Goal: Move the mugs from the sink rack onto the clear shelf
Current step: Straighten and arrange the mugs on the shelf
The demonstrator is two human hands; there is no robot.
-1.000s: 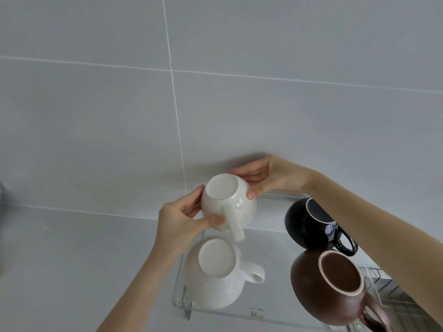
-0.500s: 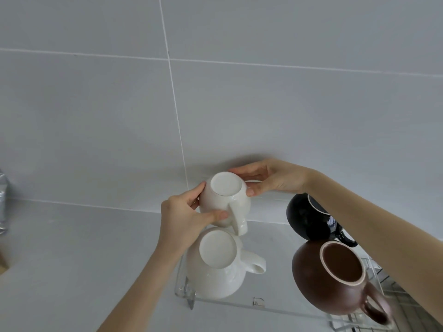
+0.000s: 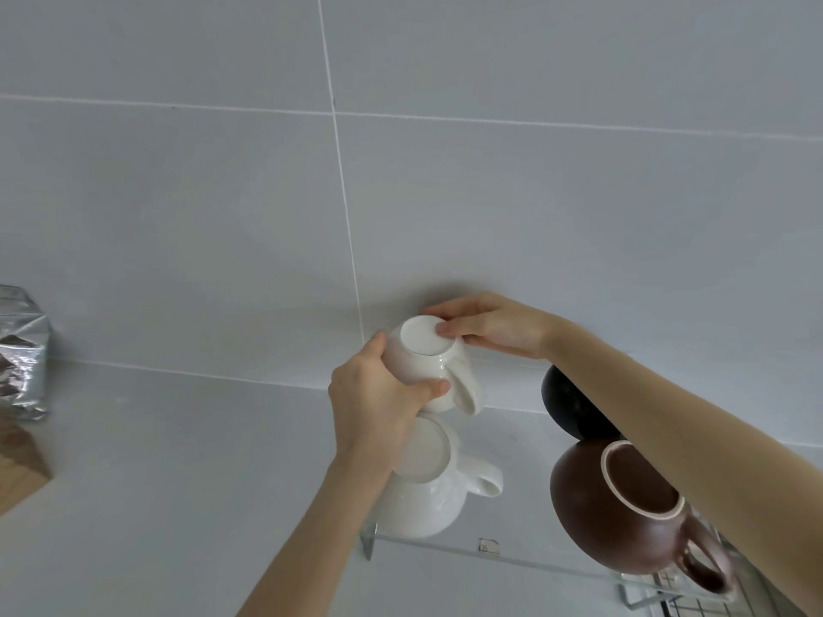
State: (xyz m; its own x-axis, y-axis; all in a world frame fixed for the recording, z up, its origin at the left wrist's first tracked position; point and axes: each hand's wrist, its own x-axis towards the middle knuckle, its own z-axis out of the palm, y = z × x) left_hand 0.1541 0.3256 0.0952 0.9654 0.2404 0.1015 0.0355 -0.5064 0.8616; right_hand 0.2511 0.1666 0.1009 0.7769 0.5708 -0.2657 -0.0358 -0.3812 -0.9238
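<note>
Head view: both hands grip a small white mug (image 3: 423,362), left hand (image 3: 378,403) wrapping it, right hand (image 3: 490,325) fingertips on its base, now tipped upside down over the clear shelf (image 3: 490,556), nearly placed.

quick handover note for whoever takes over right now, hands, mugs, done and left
Left hand: grip around the small white mug, upside down.
Right hand: fingertips steady its base.
Clear shelf: holds a larger white mug, a black mug and a brown mug, all upside down.
Done: three mugs shelved.
Left: set the small mug down, apparently on top of the larger one; the rack is barely in view, so check it for more.
</note>
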